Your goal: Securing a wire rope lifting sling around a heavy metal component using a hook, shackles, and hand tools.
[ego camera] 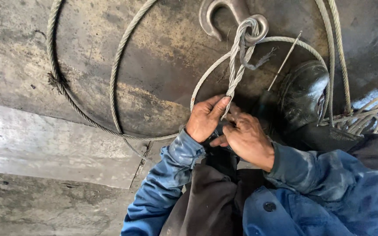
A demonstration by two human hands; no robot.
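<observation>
Hands at frame centre, left hand (205, 117) and right hand (244, 139) both clenched around stiff, springy, probably heavy wire rope (236, 70) stretched taut to steel hook (235, 16) at top, best gripped just below the twisted strands.

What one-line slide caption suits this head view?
Two hands, left and right, work a steel wire rope looped through a metal hook beside a dark boot.
</observation>
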